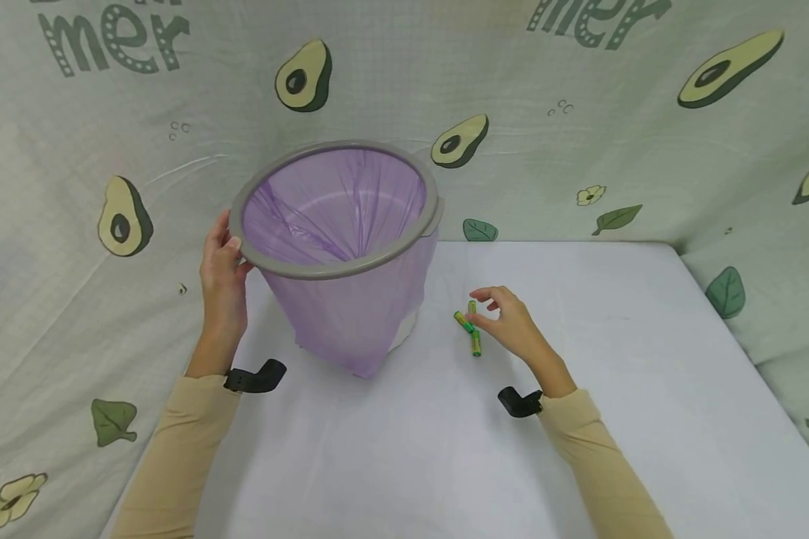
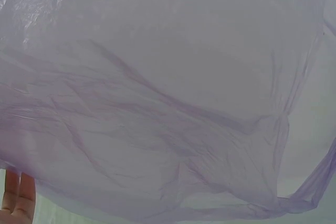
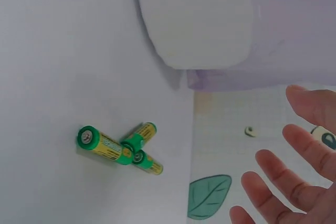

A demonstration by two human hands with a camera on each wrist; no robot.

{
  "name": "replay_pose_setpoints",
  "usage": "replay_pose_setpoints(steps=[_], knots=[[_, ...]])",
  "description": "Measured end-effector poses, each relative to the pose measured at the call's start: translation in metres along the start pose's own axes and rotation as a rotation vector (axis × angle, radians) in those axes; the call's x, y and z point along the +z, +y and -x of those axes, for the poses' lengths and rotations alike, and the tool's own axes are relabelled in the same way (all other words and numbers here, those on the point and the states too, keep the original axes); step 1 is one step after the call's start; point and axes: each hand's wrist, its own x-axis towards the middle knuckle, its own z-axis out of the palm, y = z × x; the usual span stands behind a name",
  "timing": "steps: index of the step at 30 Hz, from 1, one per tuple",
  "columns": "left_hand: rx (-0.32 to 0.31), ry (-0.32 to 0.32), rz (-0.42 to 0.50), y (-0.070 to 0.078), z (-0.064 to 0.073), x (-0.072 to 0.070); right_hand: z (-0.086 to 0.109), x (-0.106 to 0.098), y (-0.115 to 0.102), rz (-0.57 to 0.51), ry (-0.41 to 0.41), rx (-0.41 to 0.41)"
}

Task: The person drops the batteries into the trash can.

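Note:
A round trash bin with a grey rim point(image 1: 333, 271) stands at the left middle of the table, lined with a thin purple bag point(image 1: 357, 314) that hangs down outside. My left hand point(image 1: 224, 288) holds the bin at the left of its rim, thumb at the edge; two of its fingers point(image 2: 20, 195) show below the bag in the left wrist view. Three small green and yellow batteries point(image 3: 105, 145) lie close together right of the bin. Over them hovers my right hand point(image 1: 508, 322), fingers loosely bent and apart, holding nothing.
A white tabletop point(image 1: 620, 359) extends in front and to the right. Behind and beside it hangs a light cloth point(image 1: 377, 90) printed with avocados and leaves. Each wrist wears a black camera mount point(image 1: 255, 376). In the left wrist view, the bag covers most of the scene.

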Motion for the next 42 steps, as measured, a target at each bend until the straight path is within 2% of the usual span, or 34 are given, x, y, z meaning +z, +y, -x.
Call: replay_pose_setpoints(steps=[10,22,33,42], knots=[[0.001,-0.006,-0.001,0.002,0.001,0.000,0.004,0.012,0.017,-0.010,-0.010,0.033],[0.000,-0.003,-0.002,0.001,-0.001,0.001,0.005,0.025,0.038,-0.039,-0.086,0.137],[0.002,-0.003,-0.011,0.000,-0.001,0.001,0.008,0.034,0.053,-0.009,-0.147,0.199],[-0.004,-0.001,-0.002,0.000,0.001,0.001,0.003,0.044,0.063,0.052,-0.177,0.228]])
